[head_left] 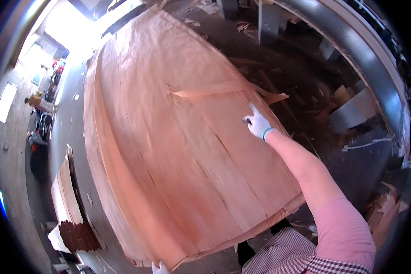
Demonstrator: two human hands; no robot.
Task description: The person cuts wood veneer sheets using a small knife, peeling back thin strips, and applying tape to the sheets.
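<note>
A large stack of thin reddish-tan wood veneer sheets lies in front of me, with splits running lengthwise. My left hand, in a white glove, is at the stack's near edge, mostly cut off by the picture's bottom. Its fingers close on the near end of a long orange veneer strip that lies rippled along the left side. Over the right part of the stack, my gloved right hand has its index finger stretched forward and fingers apart. A dark spot shows by its thumb. Beyond it, a narrow loose veneer strip crosses the right edge.
A smaller pile of veneer pieces lies on the floor to the left. Metal framework curves along the right, with scraps on the dark floor beneath. A torn veneer bundle is at lower right. Another person is far left.
</note>
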